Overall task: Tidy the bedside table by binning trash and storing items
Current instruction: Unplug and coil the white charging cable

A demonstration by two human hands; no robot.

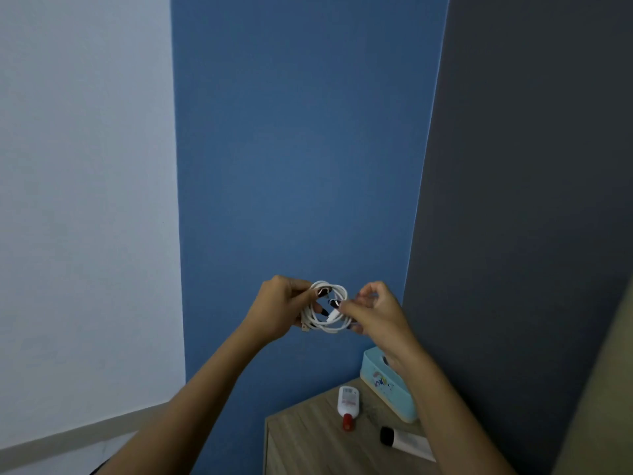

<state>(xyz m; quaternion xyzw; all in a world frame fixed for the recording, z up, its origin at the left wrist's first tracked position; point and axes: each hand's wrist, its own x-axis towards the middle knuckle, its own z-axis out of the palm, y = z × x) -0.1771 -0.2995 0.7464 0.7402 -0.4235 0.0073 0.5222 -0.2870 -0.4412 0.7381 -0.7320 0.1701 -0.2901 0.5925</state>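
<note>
Fingers (301,292) of the left hand (277,308) curl round one side of a coiled white cable (311,318), while the right hand (376,311) pinches a loose plug end between thumb and forefinger at the other side, its other fingers loosely bent. The coil hangs in the air before the blue wall, well above the bedside table (308,437). It looks light, soft and springy, so I'd judge the loops will spring apart unless gripped across the whole bundle with the ends tucked in. Below, a pale blue box (380,382) sits at the table's back corner, near a red-capped white bottle (347,401) and a black-capped tube (409,442), both lying flat.
</note>
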